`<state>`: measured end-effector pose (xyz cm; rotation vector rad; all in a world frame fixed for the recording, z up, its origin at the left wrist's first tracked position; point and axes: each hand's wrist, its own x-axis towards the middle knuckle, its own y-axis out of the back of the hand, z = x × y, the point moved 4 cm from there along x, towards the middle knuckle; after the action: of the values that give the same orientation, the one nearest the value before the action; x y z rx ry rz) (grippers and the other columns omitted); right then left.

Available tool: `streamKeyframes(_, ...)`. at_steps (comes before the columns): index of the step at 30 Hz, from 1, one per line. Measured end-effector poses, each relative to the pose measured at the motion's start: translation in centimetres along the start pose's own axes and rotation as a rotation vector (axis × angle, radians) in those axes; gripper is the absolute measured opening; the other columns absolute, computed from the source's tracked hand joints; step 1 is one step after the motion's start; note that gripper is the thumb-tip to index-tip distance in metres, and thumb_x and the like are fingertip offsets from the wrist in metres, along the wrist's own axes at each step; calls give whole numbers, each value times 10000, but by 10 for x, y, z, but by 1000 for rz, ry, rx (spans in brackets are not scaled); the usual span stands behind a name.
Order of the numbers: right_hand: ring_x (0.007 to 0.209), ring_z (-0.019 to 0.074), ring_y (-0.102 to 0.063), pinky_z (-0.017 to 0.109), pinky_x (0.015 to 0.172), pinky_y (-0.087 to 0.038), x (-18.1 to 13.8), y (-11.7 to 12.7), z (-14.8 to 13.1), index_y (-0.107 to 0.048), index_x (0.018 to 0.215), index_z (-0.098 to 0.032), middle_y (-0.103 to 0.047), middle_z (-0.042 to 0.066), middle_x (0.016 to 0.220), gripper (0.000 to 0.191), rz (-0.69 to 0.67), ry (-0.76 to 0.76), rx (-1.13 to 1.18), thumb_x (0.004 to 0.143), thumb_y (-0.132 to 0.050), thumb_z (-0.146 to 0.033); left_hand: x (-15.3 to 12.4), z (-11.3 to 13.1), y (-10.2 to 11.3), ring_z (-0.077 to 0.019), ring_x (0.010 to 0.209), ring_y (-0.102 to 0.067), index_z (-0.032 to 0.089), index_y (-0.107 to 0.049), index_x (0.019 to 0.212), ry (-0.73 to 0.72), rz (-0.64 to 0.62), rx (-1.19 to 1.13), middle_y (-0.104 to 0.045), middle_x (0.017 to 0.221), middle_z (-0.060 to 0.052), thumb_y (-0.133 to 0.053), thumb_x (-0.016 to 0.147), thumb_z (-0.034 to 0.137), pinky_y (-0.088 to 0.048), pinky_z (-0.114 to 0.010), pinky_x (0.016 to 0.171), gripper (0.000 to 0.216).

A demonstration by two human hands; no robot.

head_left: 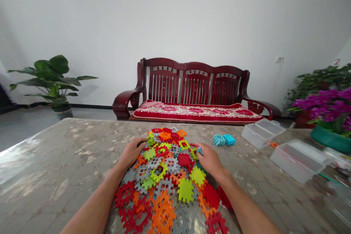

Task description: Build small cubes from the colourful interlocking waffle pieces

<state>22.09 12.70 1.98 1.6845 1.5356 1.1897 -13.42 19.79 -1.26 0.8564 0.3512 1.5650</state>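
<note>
A heap of flat toothed plastic building pieces (pixel 164 168) in red, orange, grey, lime green and teal is spread over the table in front of me. At the heap's left edge rests my left hand (pixel 133 152), its fingers apart and curved towards the pieces, with nothing seen in them. On the opposite side, my right hand (pixel 210 159) has its thumb and forefinger closed on a small teal building piece (pixel 199 150). Its other fingers are mostly hidden. Beyond that hand lie two blue stacks of joined pieces (pixel 224 139), side by side.
The table (pixel 82 168) has a patterned, glossy cover. Two clear plastic boxes (pixel 298 161) stand at the right, with an orange piece (pixel 274 145) between them. Purple flowers (pixel 326 106) in a green pot are farther right. A wooden bench (pixel 194 80) stands behind the table.
</note>
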Motion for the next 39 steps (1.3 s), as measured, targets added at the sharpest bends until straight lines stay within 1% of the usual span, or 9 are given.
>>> streamKeyframes(4, 1229, 276, -551, 433, 1083, -394, -5, 10, -23, -624, 1316, -228, -645, 99, 1320, 534, 38, 122, 7, 782, -634, -204, 0, 0, 0, -256, 1062, -671, 230, -743, 1023, 4, -1, -5, -762, 1107, -51, -494, 796, 440, -485, -395, 1024, 398)
streamKeyframes(9, 1369, 277, -430, 481, 1165, -286, -15, -1, -60, -597, 1355, -307, -571, 48, 1439, 559, -134, 367, 68, 804, -680, -349, 0, 2, 0, -251, 1070, -666, 227, -740, 1019, 12, 8, -14, -761, 1104, -50, -486, 794, 427, -481, -392, 1033, 394)
streamKeyframes(15, 1211, 243, -571, 423, 1087, -396, -9, -11, -42, -679, 1230, -250, -659, 74, 1300, 394, -111, 244, 65, 848, -588, -219, -1, 5, 0, -252, 1080, -664, 220, -742, 1026, 11, -1, -22, -756, 1117, -56, -484, 796, 411, -473, -398, 1046, 396)
streamKeyframes(21, 1338, 260, -469, 477, 1177, -290, -18, 6, -51, -635, 1307, -288, -593, 69, 1394, 458, -31, 224, 60, 851, -621, -259, -2, 5, 1, -248, 1082, -664, 210, -738, 1048, 11, -2, -27, -750, 1132, -58, -477, 805, 404, -473, -398, 1046, 406)
streamKeyframes(25, 1414, 290, -374, 493, 1205, -235, -43, 4, -91, -560, 1393, -323, -502, 52, 1501, 680, -210, 460, 135, 761, -765, -464, -2, 6, 1, -254, 1081, -664, 204, -741, 1039, 9, -5, -26, -749, 1134, -68, -477, 803, 404, -476, -400, 1042, 408)
streamKeyframes(28, 1464, 283, -302, 479, 1216, -213, -58, -8, -107, -498, 1449, -299, -424, 69, 1562, 734, -339, 567, 200, 791, -734, -521, -2, 7, 1, -253, 1081, -662, 206, -739, 1037, 10, -4, -25, -751, 1130, -67, -473, 806, 403, -475, -401, 1041, 404)
streamKeyframes(33, 1424, 237, -379, 420, 1174, -313, -46, -16, -88, -539, 1387, -228, -438, 107, 1537, 498, -292, 479, 389, 916, -581, -385, -1, 6, 0, -255, 1072, -667, 201, -738, 1038, 11, -6, -26, -753, 1133, -67, -485, 789, 385, -476, -409, 1039, 400)
streamKeyframes(36, 1213, 225, -564, 397, 1071, -418, -31, -11, -65, -647, 1193, -225, -639, 86, 1284, 349, -184, 359, 318, 849, -585, -228, 0, 4, 0, -260, 1073, -667, 190, -741, 1039, 9, -6, -25, -752, 1131, -81, -485, 786, 390, -473, -416, 1041, 411)
streamKeyframes(39, 1039, 222, -627, 365, 954, -470, -22, -10, -47, -691, 1042, -219, -707, 56, 1082, 315, -200, 305, 168, 755, -597, -129, 0, 2, -1, -254, 1075, -666, 197, -740, 1037, 7, 1, -25, -754, 1126, -72, -488, 787, 389, -472, -411, 1042, 403)
